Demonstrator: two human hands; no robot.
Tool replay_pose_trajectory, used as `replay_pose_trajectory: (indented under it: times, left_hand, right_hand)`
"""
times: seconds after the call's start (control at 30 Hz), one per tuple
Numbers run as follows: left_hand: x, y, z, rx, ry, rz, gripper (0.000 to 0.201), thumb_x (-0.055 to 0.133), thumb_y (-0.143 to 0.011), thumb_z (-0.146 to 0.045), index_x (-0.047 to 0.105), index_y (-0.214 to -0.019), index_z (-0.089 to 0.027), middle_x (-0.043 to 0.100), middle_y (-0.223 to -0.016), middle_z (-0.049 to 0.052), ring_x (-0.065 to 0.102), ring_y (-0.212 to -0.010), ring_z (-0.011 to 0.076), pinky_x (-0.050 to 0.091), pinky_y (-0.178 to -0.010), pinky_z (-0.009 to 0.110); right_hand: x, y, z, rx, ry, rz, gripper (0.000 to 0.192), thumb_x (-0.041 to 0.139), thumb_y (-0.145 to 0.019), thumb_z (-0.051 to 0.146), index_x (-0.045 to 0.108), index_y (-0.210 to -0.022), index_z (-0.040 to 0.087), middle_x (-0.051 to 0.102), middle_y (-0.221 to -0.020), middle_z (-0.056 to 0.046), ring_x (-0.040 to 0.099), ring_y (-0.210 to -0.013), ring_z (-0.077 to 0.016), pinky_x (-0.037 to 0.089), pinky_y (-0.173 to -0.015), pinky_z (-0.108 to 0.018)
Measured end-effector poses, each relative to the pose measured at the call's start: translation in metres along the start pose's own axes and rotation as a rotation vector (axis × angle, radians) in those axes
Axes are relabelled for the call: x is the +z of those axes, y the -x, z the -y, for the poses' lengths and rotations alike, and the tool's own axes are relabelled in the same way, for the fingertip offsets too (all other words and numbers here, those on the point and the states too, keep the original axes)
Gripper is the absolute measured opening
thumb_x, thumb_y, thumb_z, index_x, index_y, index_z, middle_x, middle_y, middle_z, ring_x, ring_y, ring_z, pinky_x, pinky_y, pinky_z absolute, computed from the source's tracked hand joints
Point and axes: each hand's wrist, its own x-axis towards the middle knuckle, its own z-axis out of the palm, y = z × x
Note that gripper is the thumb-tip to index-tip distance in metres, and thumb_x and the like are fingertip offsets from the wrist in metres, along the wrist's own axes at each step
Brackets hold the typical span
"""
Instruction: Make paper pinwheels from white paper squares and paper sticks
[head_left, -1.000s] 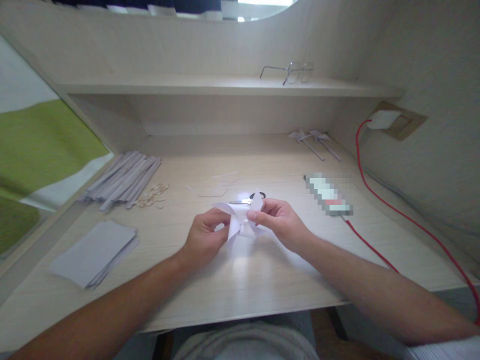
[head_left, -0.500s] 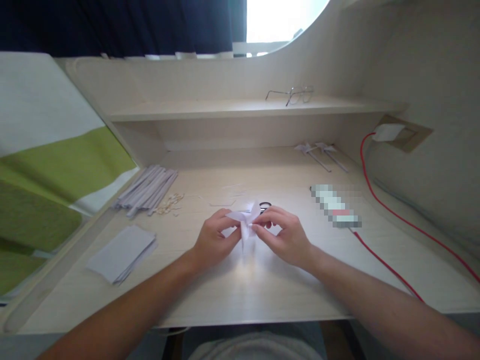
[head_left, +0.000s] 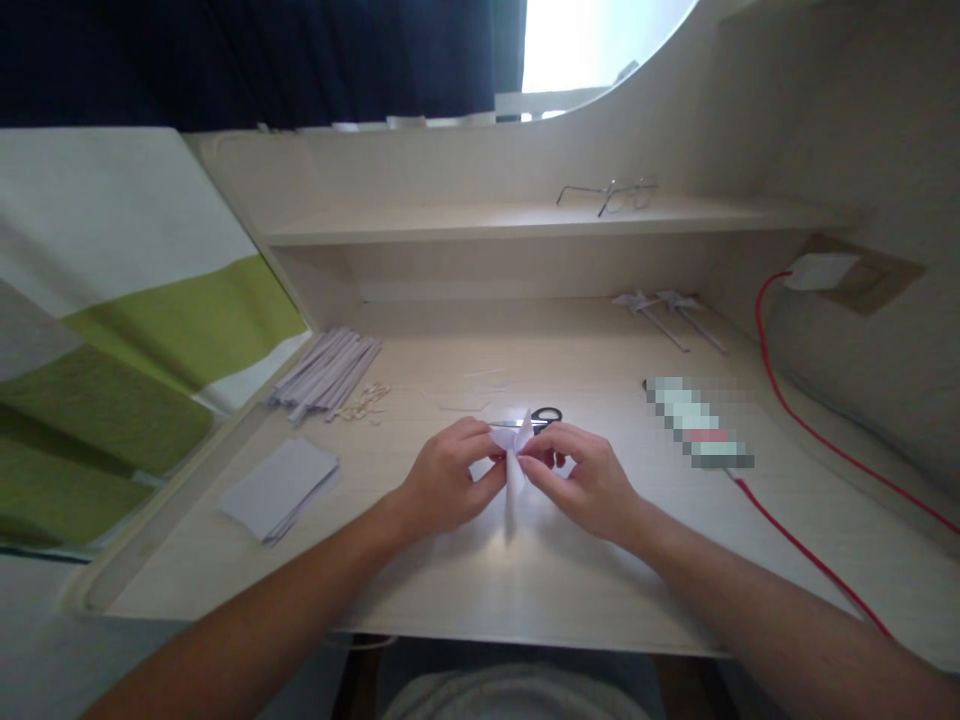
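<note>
A white folded paper pinwheel (head_left: 514,462) is pinched between both hands above the middle of the pale wooden desk (head_left: 525,570). My left hand (head_left: 448,477) grips its left side with the fingertips. On the other side, my right hand (head_left: 585,480) holds it, fingers curled around the centre. One flap points up and another hangs down between the hands. Black-handled scissors (head_left: 541,416) lie just behind the paper.
A stack of paper sheets (head_left: 279,488) lies front left, a bundle of rolled paper sticks (head_left: 326,368) and small scraps (head_left: 365,401) behind it. Two finished pinwheels (head_left: 664,308) rest at the back right, glasses (head_left: 611,193) on the shelf, a red cable (head_left: 806,555) to the right.
The paper's flaps have been drawn in, so the shape is narrower between my hands. The view has tilted up and to the left, and the scissors' handles now show.
</note>
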Motion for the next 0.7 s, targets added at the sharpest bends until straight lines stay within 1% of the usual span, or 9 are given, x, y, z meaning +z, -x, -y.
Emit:
replay_pose_trajectory:
  times: [0.13, 0.27, 0.33, 0.4, 0.5, 0.57, 0.63, 0.7]
  left_hand:
    - [-0.004, 0.0, -0.005, -0.016, 0.012, 0.013, 0.014, 0.062, -0.087, -0.011, 0.073, -0.09, -0.019, 0.069, -0.081, 0.004, 0.062, -0.079, 0.0186, 0.048, -0.074, 0.031]
    - [-0.006, 0.0, -0.009, -0.028, 0.05, 0.0, 0.015, 0.063, -0.085, -0.009, 0.073, -0.089, -0.019, 0.069, -0.08, 0.003, 0.062, -0.078, 0.0176, 0.048, -0.074, 0.03]
    - [-0.008, 0.0, -0.01, -0.042, 0.047, -0.004, 0.015, 0.063, -0.085, -0.009, 0.073, -0.09, -0.019, 0.069, -0.079, 0.004, 0.062, -0.077, 0.0175, 0.047, -0.073, 0.03]
    - [-0.01, -0.001, -0.01, -0.072, 0.039, 0.002, 0.013, 0.063, -0.086, -0.011, 0.074, -0.088, -0.018, 0.068, -0.078, 0.004, 0.061, -0.076, 0.0173, 0.047, -0.072, 0.031]
    - [-0.014, -0.001, -0.011, -0.122, 0.042, 0.012, 0.01, 0.064, -0.086, -0.015, 0.074, -0.088, -0.018, 0.068, -0.078, 0.004, 0.061, -0.075, 0.017, 0.047, -0.072, 0.031]
    - [-0.018, 0.0, -0.013, -0.136, 0.04, 0.033, 0.011, 0.065, -0.084, -0.015, 0.074, -0.09, -0.018, 0.069, -0.08, 0.004, 0.062, -0.075, 0.0169, 0.048, -0.074, 0.031]
    - [-0.025, -0.001, -0.01, -0.139, 0.005, 0.085, 0.017, 0.064, -0.081, -0.013, 0.075, -0.093, -0.019, 0.07, -0.082, 0.003, 0.062, -0.077, 0.017, 0.048, -0.075, 0.031]
    - [-0.036, -0.006, 0.001, -0.169, -0.091, 0.141, 0.02, 0.063, -0.078, -0.013, 0.075, -0.092, -0.021, 0.071, -0.085, 0.003, 0.063, -0.08, 0.0176, 0.048, -0.078, 0.03]
  right_hand:
    - [0.002, 0.001, 0.002, 0.018, -0.028, 0.013, 0.005, 0.068, -0.088, 0.018, 0.073, -0.085, 0.018, 0.069, -0.077, -0.002, 0.06, -0.068, -0.0149, 0.047, -0.062, -0.029]
    - [0.003, 0.003, 0.007, 0.012, -0.059, -0.009, 0.004, 0.069, -0.088, 0.018, 0.073, -0.086, 0.018, 0.068, -0.076, -0.002, 0.061, -0.069, -0.0157, 0.047, -0.063, -0.029]
    - [0.003, 0.003, 0.008, 0.036, -0.091, 0.0, 0.006, 0.068, -0.089, 0.02, 0.073, -0.086, 0.019, 0.069, -0.077, -0.002, 0.061, -0.07, -0.0161, 0.047, -0.064, -0.03]
    - [0.003, 0.003, 0.006, 0.11, -0.169, 0.031, 0.01, 0.068, -0.092, 0.025, 0.075, -0.089, 0.019, 0.071, -0.08, -0.003, 0.063, -0.073, -0.017, 0.048, -0.067, -0.031]
    - [0.004, 0.0, -0.002, 0.265, -0.374, 0.083, 0.015, 0.07, -0.091, 0.032, 0.077, -0.093, 0.019, 0.075, -0.086, -0.004, 0.066, -0.077, -0.0181, 0.049, -0.071, -0.031]
    - [0.005, -0.002, -0.006, 0.371, -0.525, 0.104, 0.019, 0.074, -0.086, 0.036, 0.078, -0.092, 0.018, 0.074, -0.083, -0.004, 0.063, -0.072, -0.0163, 0.048, -0.068, -0.029]
    - [0.005, -0.004, -0.009, 0.458, -0.651, 0.124, 0.022, 0.077, -0.082, 0.038, 0.079, -0.092, 0.018, 0.071, -0.077, -0.003, 0.058, -0.065, -0.0135, 0.045, -0.064, -0.027]
    - [0.006, -0.005, -0.008, 0.501, -0.735, 0.13, 0.025, 0.079, -0.08, 0.039, 0.079, -0.092, 0.017, 0.068, -0.071, -0.001, 0.055, -0.061, -0.012, 0.043, -0.062, -0.026]
